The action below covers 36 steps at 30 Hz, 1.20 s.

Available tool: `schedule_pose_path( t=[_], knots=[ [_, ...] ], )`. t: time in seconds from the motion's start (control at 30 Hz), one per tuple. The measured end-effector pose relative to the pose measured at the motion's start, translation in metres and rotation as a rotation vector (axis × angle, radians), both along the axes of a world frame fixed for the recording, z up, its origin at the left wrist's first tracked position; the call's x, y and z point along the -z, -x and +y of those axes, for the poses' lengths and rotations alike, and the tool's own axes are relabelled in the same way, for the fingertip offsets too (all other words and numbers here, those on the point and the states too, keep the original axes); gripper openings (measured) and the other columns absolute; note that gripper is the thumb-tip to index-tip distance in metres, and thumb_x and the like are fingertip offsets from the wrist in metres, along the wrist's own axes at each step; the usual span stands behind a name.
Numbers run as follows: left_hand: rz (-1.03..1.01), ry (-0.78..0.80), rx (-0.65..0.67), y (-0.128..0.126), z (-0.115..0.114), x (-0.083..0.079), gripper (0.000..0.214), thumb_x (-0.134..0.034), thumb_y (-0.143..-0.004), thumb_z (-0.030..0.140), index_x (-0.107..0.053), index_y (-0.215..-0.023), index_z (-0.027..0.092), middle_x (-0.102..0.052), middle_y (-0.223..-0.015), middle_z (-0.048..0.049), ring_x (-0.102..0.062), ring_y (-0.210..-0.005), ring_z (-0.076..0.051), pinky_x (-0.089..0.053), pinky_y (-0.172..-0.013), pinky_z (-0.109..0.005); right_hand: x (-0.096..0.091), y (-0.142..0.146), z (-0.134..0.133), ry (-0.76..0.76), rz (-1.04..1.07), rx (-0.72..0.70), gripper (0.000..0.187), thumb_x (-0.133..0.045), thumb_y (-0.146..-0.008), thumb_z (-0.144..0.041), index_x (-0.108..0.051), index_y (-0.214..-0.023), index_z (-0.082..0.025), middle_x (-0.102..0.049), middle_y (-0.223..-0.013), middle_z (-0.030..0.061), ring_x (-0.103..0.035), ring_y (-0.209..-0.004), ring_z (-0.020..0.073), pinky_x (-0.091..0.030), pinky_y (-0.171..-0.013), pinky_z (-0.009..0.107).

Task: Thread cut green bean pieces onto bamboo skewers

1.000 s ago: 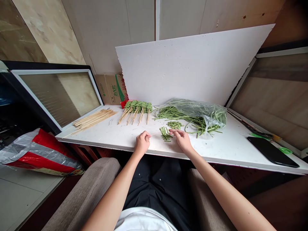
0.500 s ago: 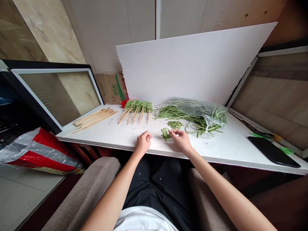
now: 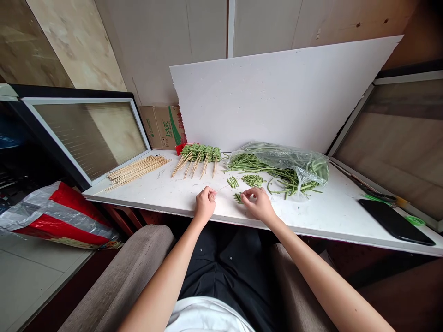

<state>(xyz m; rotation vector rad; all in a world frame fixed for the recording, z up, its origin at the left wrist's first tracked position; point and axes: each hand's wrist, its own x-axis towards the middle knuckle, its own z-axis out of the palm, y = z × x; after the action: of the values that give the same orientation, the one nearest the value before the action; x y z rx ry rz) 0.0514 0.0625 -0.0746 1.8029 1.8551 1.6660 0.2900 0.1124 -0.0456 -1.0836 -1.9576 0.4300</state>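
Observation:
My left hand (image 3: 205,203) is closed on a thin bamboo skewer (image 3: 221,188), which slants up to the right. A short row of cut green bean pieces (image 3: 233,182) sits toward the skewer's far end. My right hand (image 3: 258,203) is bent in a pinch low over the table, its fingertips at another small group of cut bean pieces (image 3: 237,198). What lies between those fingertips is hidden. Just behind my right hand is a small pile of cut green beans (image 3: 252,180).
Finished bean skewers (image 3: 200,153) are stacked at the back, handles toward me. Bare skewers (image 3: 138,169) lie to their left. Long green beans (image 3: 249,163) spill from a clear plastic bag (image 3: 277,154). A black phone (image 3: 394,222) and scissors (image 3: 377,192) lie right on the white table (image 3: 180,198).
The skewer's far end has swung up and away from me, with the bean row on it. My right hand has come off the skewer and moved slightly down to the bean pieces on the table.

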Motion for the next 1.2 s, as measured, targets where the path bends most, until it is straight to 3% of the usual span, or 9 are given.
schedule_pose_path(
  t=[0.17,0.4,0.7,0.87,1.0,1.2],
  knots=[
    [0.008,0.0,0.004,-0.001,-0.001,-0.001,0.018,-0.053,-0.089,0.007,-0.064,-0.084,0.021,-0.071,-0.075,-0.0028,-0.067,-0.072,-0.019,-0.047,-0.069,-0.028,0.005,0.004,0.0,-0.08,-0.228,0.012,0.024,-0.067,-0.091,-0.039,-0.072,-0.077,-0.021,-0.072,-0.075,0.0082,-0.061,-0.084,0.0286,-0.044,-0.082,0.039],
    [0.009,-0.012,-0.009,-0.001,0.0,0.0,0.017,-0.053,-0.089,0.009,-0.063,-0.085,0.022,-0.07,-0.073,-0.0026,-0.067,-0.071,-0.019,-0.048,-0.069,-0.028,0.002,-0.007,0.01,-0.115,-0.196,0.052,0.027,-0.06,-0.096,-0.04,-0.073,-0.082,-0.021,-0.075,-0.082,0.0084,-0.063,-0.085,0.0277,-0.044,-0.087,0.039],
    [0.039,0.013,-0.003,-0.002,0.002,0.001,0.014,-0.053,-0.092,0.014,-0.062,-0.084,0.022,-0.069,-0.074,-0.0028,-0.065,-0.069,-0.018,-0.046,-0.067,-0.027,-0.039,-0.037,0.098,-0.085,-0.288,0.24,0.022,-0.063,-0.092,-0.031,-0.076,-0.08,-0.017,-0.077,-0.081,0.011,-0.065,-0.079,0.0261,-0.041,-0.096,0.042],
    [0.055,0.011,-0.008,-0.002,0.002,0.001,0.014,-0.053,-0.093,0.016,-0.062,-0.085,0.022,-0.069,-0.073,-0.0032,-0.065,-0.07,-0.019,-0.046,-0.068,-0.028,-0.044,-0.032,0.128,-0.022,-0.292,0.206,0.019,-0.068,-0.087,-0.026,-0.077,-0.073,-0.017,-0.074,-0.07,0.0096,-0.066,-0.078,0.0266,-0.044,-0.094,0.042],
    [0.059,0.012,-0.008,-0.003,0.002,0.001,0.014,-0.054,-0.093,0.015,-0.063,-0.086,0.022,-0.069,-0.073,-0.003,-0.066,-0.071,-0.019,-0.047,-0.068,-0.028,-0.038,-0.032,0.132,0.017,-0.257,0.176,0.017,-0.072,-0.085,-0.027,-0.08,-0.074,-0.017,-0.073,-0.065,0.0084,-0.066,-0.071,0.0243,-0.047,-0.087,0.039],
    [0.08,0.017,-0.011,-0.003,0.001,0.0,0.015,-0.053,-0.094,0.014,-0.064,-0.086,0.022,-0.069,-0.074,-0.0028,-0.066,-0.071,-0.019,-0.048,-0.069,-0.028,-0.032,-0.04,0.108,0.012,-0.148,0.172,0.028,-0.062,-0.093,-0.032,-0.083,-0.096,-0.014,-0.08,-0.091,0.0151,-0.071,-0.083,0.0277,-0.05,-0.078,0.036]
  ],
)
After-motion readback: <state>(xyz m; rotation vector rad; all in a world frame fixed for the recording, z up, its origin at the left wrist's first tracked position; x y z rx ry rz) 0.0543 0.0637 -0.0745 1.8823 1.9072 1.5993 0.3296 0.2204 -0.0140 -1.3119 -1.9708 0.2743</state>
